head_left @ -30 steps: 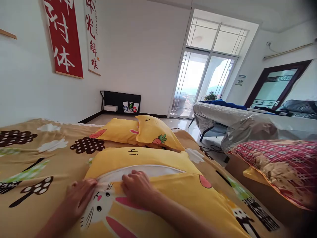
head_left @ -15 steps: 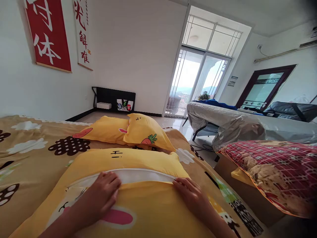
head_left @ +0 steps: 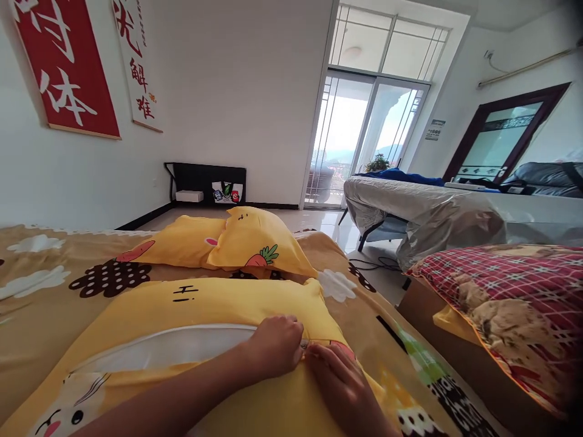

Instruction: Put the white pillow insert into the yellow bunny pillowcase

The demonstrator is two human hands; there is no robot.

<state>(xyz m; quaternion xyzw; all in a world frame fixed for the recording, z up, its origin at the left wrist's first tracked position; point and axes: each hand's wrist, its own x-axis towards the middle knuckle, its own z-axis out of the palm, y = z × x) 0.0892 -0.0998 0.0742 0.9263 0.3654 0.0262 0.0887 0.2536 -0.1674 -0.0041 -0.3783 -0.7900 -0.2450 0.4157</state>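
Observation:
A yellow pillowcase (head_left: 255, 300) with a rabbit print lies in front of me. Its long opening gapes on the left and shows a white pillow (head_left: 182, 345) inside. My left hand (head_left: 277, 343) reaches across to the right end of this slit, its fingers closed on the pillowcase edge. Right beside it, my right hand (head_left: 334, 370) pinches the edge near the right side, fingers closed. Between the two hands a small bit of what looks like a zipper (head_left: 304, 345) shows; the fingertips hide most of it.
Two more yellow pillows, a front one (head_left: 259, 240) and one behind (head_left: 182, 240), lie farther up the patterned bed sheet (head_left: 36, 315). On the right, a red checked cushion (head_left: 514, 309) rests on a cardboard box (head_left: 455, 340). A plastic-covered table (head_left: 437, 212) stands beyond.
My left hand has moved right along the opening to meet my right hand. At the right end the edges now lie together; the gap shows only farther left. The view has shifted slightly.

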